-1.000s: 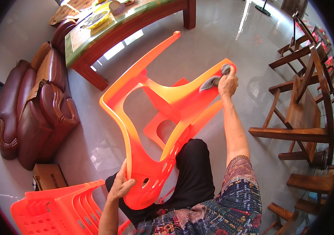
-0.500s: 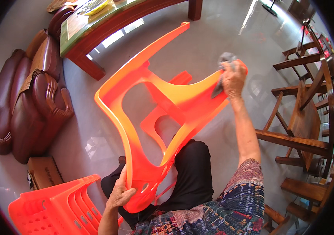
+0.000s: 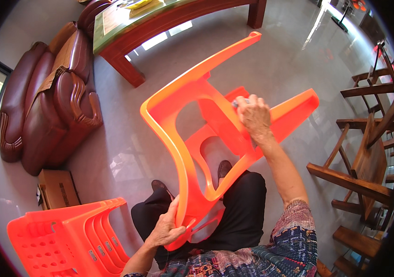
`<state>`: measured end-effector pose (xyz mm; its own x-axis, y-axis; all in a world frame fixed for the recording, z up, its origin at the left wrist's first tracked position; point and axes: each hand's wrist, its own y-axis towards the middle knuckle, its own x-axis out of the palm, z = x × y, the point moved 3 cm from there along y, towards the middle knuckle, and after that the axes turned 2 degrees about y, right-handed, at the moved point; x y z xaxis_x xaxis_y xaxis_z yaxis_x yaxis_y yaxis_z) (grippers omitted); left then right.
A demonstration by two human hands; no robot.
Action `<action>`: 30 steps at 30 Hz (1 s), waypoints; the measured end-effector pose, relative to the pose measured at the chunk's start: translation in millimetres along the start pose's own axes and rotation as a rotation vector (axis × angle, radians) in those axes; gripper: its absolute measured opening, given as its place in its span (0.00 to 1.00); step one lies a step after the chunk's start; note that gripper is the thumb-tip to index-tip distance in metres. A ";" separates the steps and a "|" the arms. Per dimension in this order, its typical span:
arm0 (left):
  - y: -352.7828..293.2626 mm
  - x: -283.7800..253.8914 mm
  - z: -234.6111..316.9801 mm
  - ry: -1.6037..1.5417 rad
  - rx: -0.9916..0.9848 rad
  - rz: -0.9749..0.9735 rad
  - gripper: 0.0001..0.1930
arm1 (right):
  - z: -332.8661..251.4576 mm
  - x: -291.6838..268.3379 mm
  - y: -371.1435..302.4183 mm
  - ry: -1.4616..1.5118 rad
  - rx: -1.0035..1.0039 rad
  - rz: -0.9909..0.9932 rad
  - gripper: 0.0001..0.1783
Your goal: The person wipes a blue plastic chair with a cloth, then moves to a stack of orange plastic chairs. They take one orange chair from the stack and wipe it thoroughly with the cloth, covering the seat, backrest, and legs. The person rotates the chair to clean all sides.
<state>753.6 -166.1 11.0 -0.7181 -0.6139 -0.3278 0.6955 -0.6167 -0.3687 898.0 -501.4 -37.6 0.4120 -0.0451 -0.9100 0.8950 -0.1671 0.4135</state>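
Observation:
An orange plastic stool (image 3: 162, 134) lies tilted over my lap, its legs and open underside toward the far side. My left hand (image 3: 166, 229) is closed on its near edge, thumb over the rim. On the stool's far right part, my right hand (image 3: 254, 115) presses a grey cloth (image 3: 236, 103) against the plastic between two legs. Most of the cloth is hidden under the fingers.
Nested orange stools (image 3: 67, 235) lie at the lower left, beside a cardboard box (image 3: 60, 188). A brown leather sofa (image 3: 49, 111) stands at the left, a low wooden table (image 3: 118, 62) at the far side. Wooden chairs (image 3: 354, 180) line the right.
My right hand has slid the cloth left and nearer, from the tip of the right leg to the stool's middle. The whole view has shifted, and my left hand keeps its grip.

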 end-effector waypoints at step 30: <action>-0.9 20.3 -17.3 0.028 0.106 0.047 0.44 | -129.9 -25.2 -36.3 1.315 -0.204 -0.464 0.19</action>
<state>738.0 -169.5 -10.4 -0.6842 -0.6299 -0.3675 0.7258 -0.6372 -0.2591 877.3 -366.3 -26.0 -0.1688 0.9329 -0.3181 0.9533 0.2365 0.1876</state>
